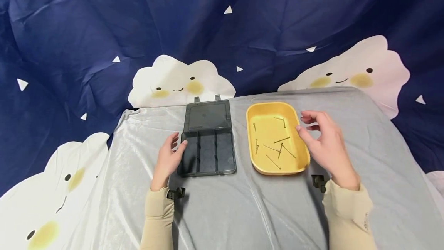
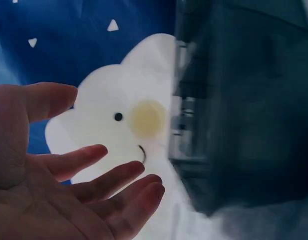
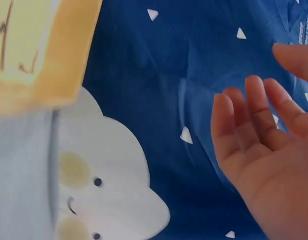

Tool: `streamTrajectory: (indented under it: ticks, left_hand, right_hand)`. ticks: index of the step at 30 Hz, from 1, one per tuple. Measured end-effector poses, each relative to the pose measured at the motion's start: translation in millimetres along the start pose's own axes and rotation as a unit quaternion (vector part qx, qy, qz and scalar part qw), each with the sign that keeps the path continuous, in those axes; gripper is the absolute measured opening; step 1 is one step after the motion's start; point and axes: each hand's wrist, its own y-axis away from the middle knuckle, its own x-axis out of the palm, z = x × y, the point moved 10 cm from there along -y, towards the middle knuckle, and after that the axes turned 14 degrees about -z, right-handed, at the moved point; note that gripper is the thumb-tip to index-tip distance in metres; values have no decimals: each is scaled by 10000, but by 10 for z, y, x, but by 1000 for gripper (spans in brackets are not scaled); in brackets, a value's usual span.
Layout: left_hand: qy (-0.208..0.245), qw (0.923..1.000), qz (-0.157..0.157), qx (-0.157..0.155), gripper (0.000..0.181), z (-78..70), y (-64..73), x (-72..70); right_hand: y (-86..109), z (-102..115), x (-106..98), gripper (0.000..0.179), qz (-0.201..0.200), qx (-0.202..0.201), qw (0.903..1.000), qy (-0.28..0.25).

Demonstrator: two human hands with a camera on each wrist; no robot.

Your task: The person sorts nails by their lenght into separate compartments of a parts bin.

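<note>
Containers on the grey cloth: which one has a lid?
The dark box by the left hand: its lid is folded open. The yellow tray shows none.

Before you, a dark box (image 1: 207, 152) lies open, left of your yellow tub (image 1: 268, 128), where thin nails (image 1: 281, 140) lie scattered

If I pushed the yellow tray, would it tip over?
Probably not: the yellow tray looks wide and low, so it should slide rather than tip. It may drag on the wrinkly grey cloth. The thin nail-like pieces, lying loose inside, would likely slide or roll about.
</note>
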Motion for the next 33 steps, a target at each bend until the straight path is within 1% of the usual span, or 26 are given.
streamTrajectory:
  ticks: [5,10,12,14,18,21,23,26,33]
  left_hand:
    - [11,9998,47,-167,56,164,32,18]
    - [-33,9996,-136,-259,53,295,1,-35]
    - [-84,9994,-128,-310,52,345,-13,-42]
    - [-130,9992,-17,-384,52,401,-22,-25]
    - [-172,9982,351,-462,52,488,-20,50]
    - [-197,9974,561,-404,50,510,-20,102]
    - [-195,9972,619,-360,47,510,-26,122]
    - [-91,9973,624,-371,45,509,-42,135]
    - [152,9970,560,-506,44,528,-87,140]
  right_hand:
    - [141,-140,232,29,365,256,9989,136]
    - [261,-262,427,27,793,438,9956,227]
    - [297,-301,509,26,960,444,9939,309]
    - [320,-338,594,26,1122,457,9920,369]
    - [365,-432,747,24,1445,555,9863,573]
    - [425,-530,834,22,1699,696,9796,813]
    - [469,-591,891,21,1879,769,9745,956]
    - [525,-654,974,19,2092,824,9679,1120]
    - [624,-739,1144,19,2530,933,9524,1421]
